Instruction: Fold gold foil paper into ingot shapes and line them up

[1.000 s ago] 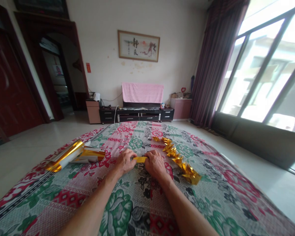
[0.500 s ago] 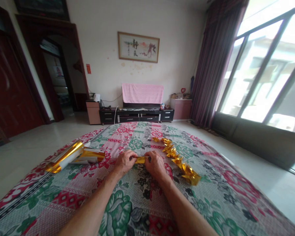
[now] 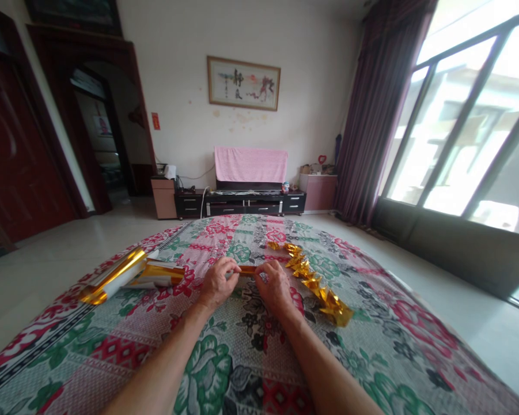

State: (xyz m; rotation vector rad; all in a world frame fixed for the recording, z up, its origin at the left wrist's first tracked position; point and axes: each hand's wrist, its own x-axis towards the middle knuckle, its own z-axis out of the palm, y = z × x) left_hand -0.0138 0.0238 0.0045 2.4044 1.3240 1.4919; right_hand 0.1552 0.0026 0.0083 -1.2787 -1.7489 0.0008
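Observation:
Between my hands a small folded piece of gold foil paper (image 3: 247, 270) stretches level just above the patterned cloth. My left hand (image 3: 219, 281) pinches its left end between thumb and fingers. The right end is pinched by my right hand (image 3: 273, 283); both ends are hidden under the fingertips. Right of my right hand lies a row of folded gold foil pieces (image 3: 313, 281), several of them overlapping in a slanting line. To the left rest curled gold-and-white foil sheets (image 3: 116, 278), partly rolled up.
A floral cloth (image 3: 205, 369) in red, green and grey covers the round table or bed under my arms. Beyond it stands a low black cabinet (image 3: 231, 206) with a pink cloth (image 3: 251, 164) over the thing on top. Windows and a purple curtain (image 3: 363, 127) are at the right.
The foil piece between my hands looks narrower and darker now, and sits slightly higher. Both hands have lifted a little away from me, and their fingers have shifted along its edge.

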